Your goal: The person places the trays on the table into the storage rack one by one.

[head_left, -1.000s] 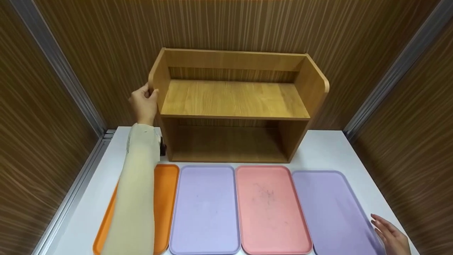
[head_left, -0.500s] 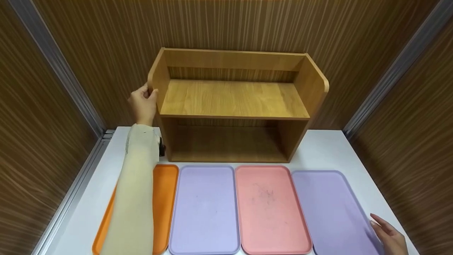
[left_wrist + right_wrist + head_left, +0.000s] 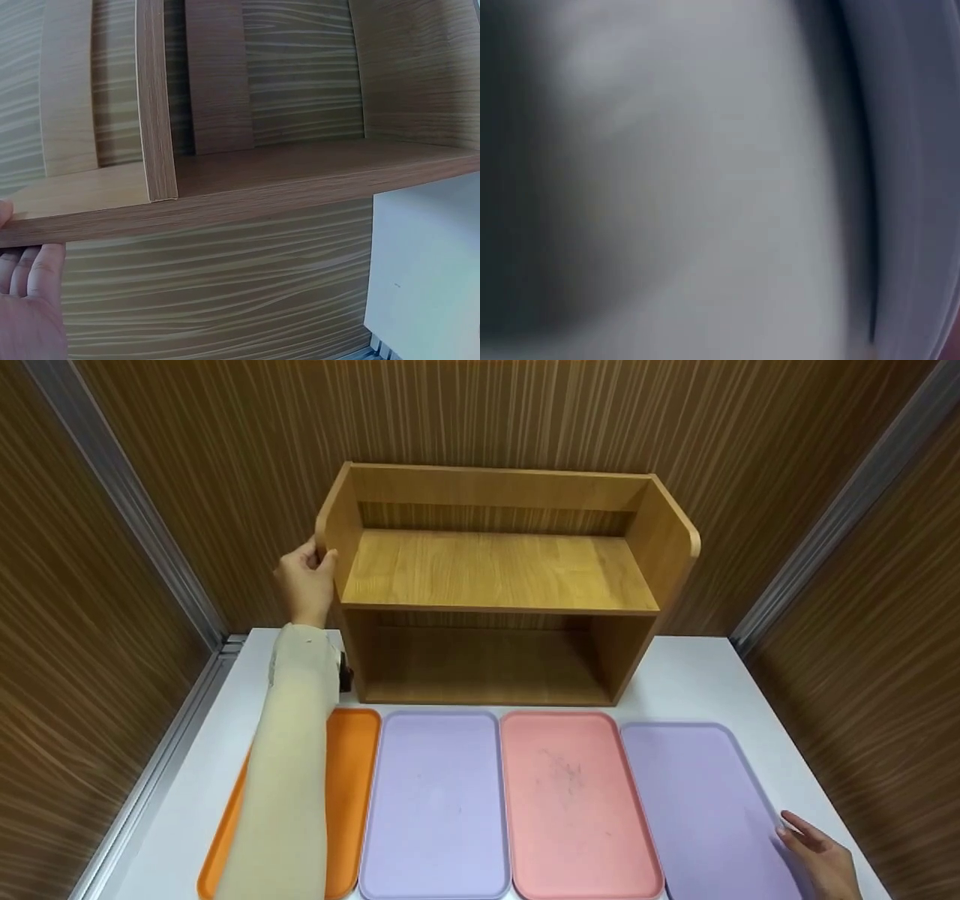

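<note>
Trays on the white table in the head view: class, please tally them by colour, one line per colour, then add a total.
Orange tray: 1
Purple trays: 2
Pink tray: 1
Total: 4

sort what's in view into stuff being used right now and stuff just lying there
Likely in the job:
wooden shelf unit, gripped by the left hand
far-right purple tray, right hand at its edge

Seemingly just lying there:
orange tray
other purple tray
pink tray
</note>
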`<state>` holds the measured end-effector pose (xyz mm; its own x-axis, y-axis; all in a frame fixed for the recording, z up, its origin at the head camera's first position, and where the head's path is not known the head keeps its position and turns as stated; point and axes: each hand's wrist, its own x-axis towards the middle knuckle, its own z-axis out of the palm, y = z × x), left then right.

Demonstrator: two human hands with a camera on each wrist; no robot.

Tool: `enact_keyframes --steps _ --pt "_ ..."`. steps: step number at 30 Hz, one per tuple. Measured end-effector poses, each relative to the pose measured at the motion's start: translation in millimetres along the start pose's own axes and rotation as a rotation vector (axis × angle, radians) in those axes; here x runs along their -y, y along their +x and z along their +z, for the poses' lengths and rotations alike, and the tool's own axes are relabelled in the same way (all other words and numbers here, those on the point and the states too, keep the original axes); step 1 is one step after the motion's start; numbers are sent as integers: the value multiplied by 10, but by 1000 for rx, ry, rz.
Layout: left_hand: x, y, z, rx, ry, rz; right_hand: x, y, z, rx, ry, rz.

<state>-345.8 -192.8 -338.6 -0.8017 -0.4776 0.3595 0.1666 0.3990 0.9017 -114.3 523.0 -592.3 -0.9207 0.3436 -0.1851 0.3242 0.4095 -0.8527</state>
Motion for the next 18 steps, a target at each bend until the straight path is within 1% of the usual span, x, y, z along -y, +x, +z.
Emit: enact_keyframes --steps 4,7,9,11,13,15,18 --pt "8 0 -6 5 -6 -13 -12 19 1 7 -61 39" --pt "10 3 -5 2 -15 -17 8 50 -10 18 -151 65" --pt "12 3 -6 2 -3 -16 25 71 -16 30 -218 54" --pt "7 3 -4 1 -2 -18 46 90 -18 33 -291 17" --pt "0 -3 -6 1 1 -18 63 98 -18 37 -334 -22" --pt "-3 -5 -3 -1 -13 -9 71 93 -13 31 -322 -41" --pt "2 -5 2 -6 -24 15 96 80 -23 25 -266 -36"
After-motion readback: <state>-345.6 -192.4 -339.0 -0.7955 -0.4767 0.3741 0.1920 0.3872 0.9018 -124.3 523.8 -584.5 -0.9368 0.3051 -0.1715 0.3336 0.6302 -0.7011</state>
